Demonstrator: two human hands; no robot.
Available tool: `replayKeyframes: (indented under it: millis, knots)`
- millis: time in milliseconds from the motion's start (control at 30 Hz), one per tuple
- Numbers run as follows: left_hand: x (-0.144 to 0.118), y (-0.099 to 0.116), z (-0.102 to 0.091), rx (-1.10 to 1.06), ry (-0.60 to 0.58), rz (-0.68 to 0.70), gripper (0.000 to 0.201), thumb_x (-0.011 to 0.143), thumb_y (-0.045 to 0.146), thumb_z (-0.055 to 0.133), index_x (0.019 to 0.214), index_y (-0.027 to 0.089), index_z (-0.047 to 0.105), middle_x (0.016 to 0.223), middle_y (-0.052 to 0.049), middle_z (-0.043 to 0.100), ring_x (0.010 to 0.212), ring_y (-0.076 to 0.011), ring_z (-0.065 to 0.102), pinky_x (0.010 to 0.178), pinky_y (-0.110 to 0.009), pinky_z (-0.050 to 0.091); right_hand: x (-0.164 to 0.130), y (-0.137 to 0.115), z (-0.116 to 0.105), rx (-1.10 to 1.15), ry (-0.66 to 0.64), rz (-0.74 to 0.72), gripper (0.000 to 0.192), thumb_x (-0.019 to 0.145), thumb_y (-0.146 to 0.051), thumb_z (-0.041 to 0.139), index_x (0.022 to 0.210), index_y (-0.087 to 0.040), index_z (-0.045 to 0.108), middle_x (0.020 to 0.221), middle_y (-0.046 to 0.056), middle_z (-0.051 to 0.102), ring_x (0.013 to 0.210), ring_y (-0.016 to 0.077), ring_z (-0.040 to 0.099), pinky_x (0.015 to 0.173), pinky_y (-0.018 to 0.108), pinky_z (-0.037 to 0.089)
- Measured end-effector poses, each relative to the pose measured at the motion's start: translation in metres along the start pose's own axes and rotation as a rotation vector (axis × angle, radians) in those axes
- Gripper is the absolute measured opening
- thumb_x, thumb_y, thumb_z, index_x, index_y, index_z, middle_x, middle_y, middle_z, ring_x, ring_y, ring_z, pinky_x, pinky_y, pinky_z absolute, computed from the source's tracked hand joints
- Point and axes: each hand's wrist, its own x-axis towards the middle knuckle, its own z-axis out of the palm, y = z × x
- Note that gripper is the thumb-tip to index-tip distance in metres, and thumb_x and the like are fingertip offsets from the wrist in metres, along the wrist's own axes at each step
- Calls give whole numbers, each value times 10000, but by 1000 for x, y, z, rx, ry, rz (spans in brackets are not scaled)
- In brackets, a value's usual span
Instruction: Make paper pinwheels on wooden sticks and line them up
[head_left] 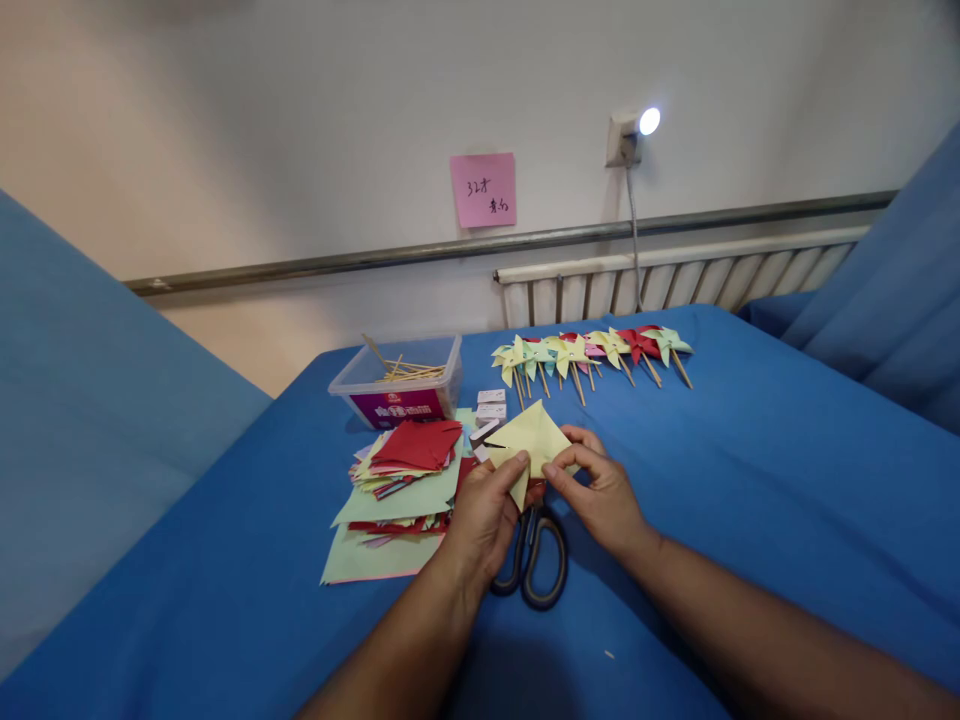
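Just below the frame's centre, both hands meet over a yellow paper square (529, 440). The left hand (484, 515) pinches its lower left edge between thumb and fingers, and the right hand (600, 490) pinches the lower right edge the same way, so each hand is closed narrowly on the paper. The square is held tilted up off the blue table (750, 480), likely so its cut corners can be folded freely; a slit shows at its left edge.

Directly under the hands lie scissors (534, 560), handles toward the bottom of the frame, close by and within easy reach. Left of the hands sits a loose stack of paper (401, 490), red and pale green sheets with a red one on top. Above that stack, toward the centre left, stands a clear plastic box (397, 385) holding thin wooden sticks. Between box and yellow square are a few small white pieces (491, 405); what they are I cannot tell.

Farther up the table, right of centre, a row of finished pinwheels (592, 352) lies side by side, sticks pointing down the frame, set well apart from the hands. On the wall above hangs a pink note (484, 190), with a lit lamp (637, 128) to its right.
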Motion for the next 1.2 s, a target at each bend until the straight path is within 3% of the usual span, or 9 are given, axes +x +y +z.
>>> replayKeyframes:
  millis: [167,500,867,1200]
  knots:
    - [-1,1,-1,42,38,-8,251,709,211,767,936,117,713,951,-99,737,709,-142,670,632,-236,567,2,2,-2,-5,-21,49,175,771,-352,667,661,-219,638,1056,67,621,1102,249,563,991,383,385]
    - [-1,-2,3,23,-32,2,364,690,198,765,1033,102,694,983,-126,734,776,-193,692,633,-247,552,4,4,-2,-22,5,37,153,766,-320,652,661,-211,629,1005,52,635,971,210,611,915,348,432]
    - [-1,-5,3,70,-17,22,307,734,212,733,1016,95,697,979,-126,727,731,-156,664,587,-222,531,5,4,-6,-83,-67,25,139,735,-274,647,622,-214,593,853,29,628,937,209,609,872,339,442]
    - [0,-6,4,84,-39,29,344,691,222,766,1003,96,696,961,-118,730,730,-159,664,615,-232,528,5,3,-5,-58,-71,63,166,738,-284,644,612,-203,574,789,15,589,781,172,589,751,293,445]
